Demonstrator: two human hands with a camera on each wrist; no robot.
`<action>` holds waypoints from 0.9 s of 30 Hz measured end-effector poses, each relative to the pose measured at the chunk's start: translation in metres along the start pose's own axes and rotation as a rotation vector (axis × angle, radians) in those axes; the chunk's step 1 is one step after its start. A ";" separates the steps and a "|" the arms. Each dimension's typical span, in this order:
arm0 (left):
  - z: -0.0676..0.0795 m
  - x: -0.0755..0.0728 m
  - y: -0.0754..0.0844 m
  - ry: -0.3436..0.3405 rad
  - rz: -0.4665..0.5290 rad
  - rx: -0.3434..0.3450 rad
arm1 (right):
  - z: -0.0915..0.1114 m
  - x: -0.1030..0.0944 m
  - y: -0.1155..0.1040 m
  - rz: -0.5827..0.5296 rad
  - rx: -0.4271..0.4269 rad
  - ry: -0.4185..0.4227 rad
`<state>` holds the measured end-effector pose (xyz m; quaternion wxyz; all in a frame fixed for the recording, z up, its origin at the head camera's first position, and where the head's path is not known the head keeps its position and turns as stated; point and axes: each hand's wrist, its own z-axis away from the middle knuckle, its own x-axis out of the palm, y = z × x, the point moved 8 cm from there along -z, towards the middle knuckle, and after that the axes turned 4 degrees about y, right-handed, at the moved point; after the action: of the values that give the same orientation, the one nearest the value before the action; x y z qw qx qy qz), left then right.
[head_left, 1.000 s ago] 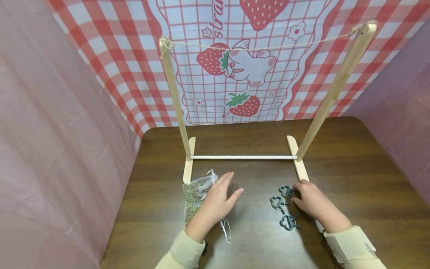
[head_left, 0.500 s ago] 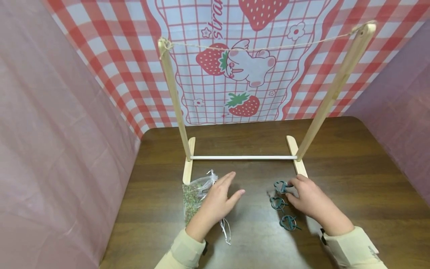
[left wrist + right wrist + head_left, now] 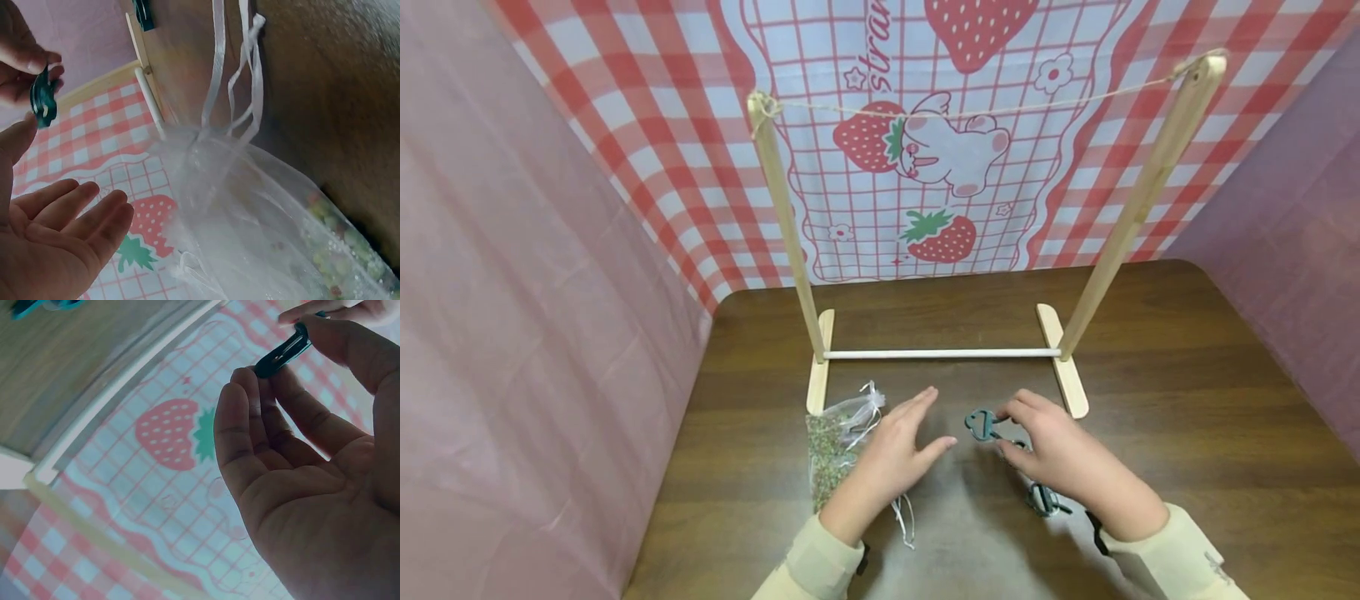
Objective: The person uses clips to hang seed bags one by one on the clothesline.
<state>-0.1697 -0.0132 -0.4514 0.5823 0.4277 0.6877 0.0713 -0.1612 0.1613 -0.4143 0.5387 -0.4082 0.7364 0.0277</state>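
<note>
My right hand [image 3: 1060,454] pinches a dark green plastic plant clip [image 3: 979,425] between thumb and fingertips, above the table. In the right wrist view this clip [image 3: 284,353] is seen edge-on, and the left wrist view also shows the clip [image 3: 42,100]. A second green clip [image 3: 1045,500] lies below the right hand, and a third [image 3: 1022,447] is partly covered by it. My left hand [image 3: 891,454] is held with fingers extended and thumb apart, holding nothing. Beside and partly under it lie sheer white drawstring pouches [image 3: 826,458] with dried green bits inside.
Behind the hands stands a wooden frame, with a left post [image 3: 786,225], a right post [image 3: 1138,217] and a white bottom rod [image 3: 940,354]. A thin string [image 3: 1000,111] spans the post tops. A strawberry-print cloth [image 3: 700,167] hangs at the back of the brown table [image 3: 1210,400].
The right hand has picked the farthest clip off the table and carried it left toward the left hand. The left hand has stayed almost still.
</note>
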 end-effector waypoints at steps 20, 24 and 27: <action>0.002 0.006 0.022 0.008 -0.003 0.157 | -0.011 0.005 -0.038 0.010 -0.095 0.005; 0.001 0.004 0.024 0.029 -0.008 0.174 | -0.012 0.004 -0.042 0.021 -0.125 0.030; 0.001 0.003 0.025 0.035 -0.007 0.184 | -0.012 0.004 -0.043 0.030 -0.133 0.033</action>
<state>-0.1557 0.0041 -0.4393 0.5286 0.4754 0.7031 0.0133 -0.1435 0.1245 -0.3954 0.4976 -0.4323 0.7479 0.0777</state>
